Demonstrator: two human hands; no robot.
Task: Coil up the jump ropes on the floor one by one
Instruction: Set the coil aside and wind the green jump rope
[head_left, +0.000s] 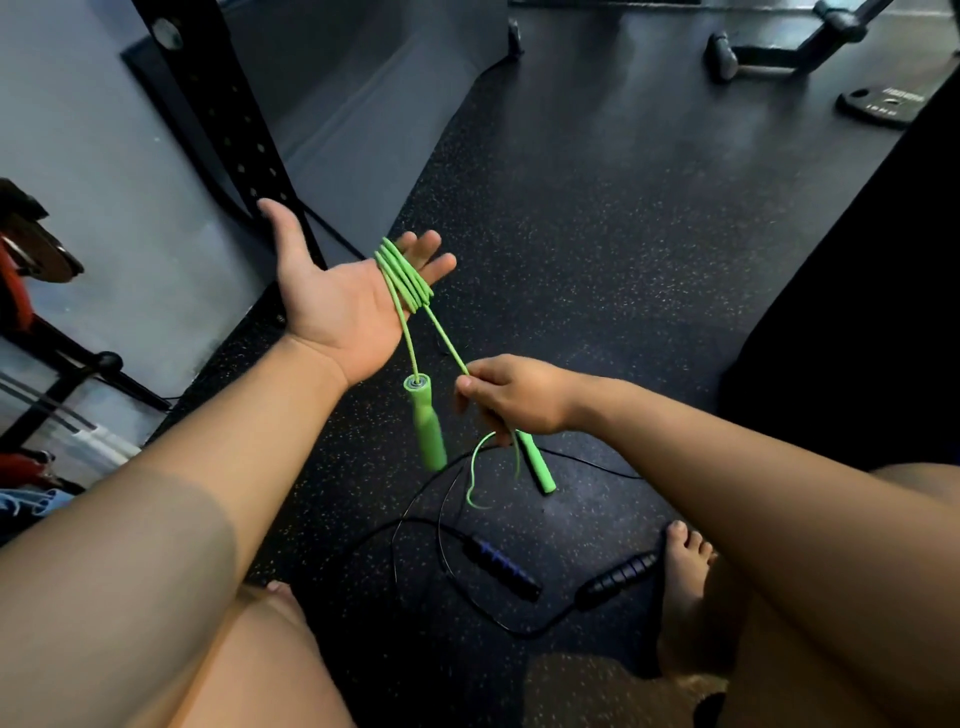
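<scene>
At the left edge a red and black weight-plate rack (31, 260) is cut off by the frame. Beside it a black perforated steel upright (208, 98) rises against a grey wall. The left hand (332, 306) is held palm up just right of the upright, thumb spread wide and fingers straight. It grips nothing, yet several turns of the bright green jump rope (408, 278) are wound round its fingers. From those turns one strand drops to a green moulded handle (428, 428) that hangs free in the air, and another runs taut down to the right hand (511, 397), whose thumb and curled fingers pinch the cord. Below that hand the slack cord loops down and the second green handle (540, 465) slants out; whether it touches the floor cannot be told. On the black speckled rubber floor (597, 234) under the hands lies a thin black jump rope (527, 633), uncoiled. It has a dark blue ribbed handle (501, 566) and a black ribbed handle (618, 574), the latter just beside a bare foot (685, 566). Open floor stretches ahead past the hands. At upper right a black weight plate (878, 106) lies flat, its pale lettering too blurred to read. The black frame feet (779, 49) at the top are cropped, and a dark mass that cannot be identified fills the right edge.
</scene>
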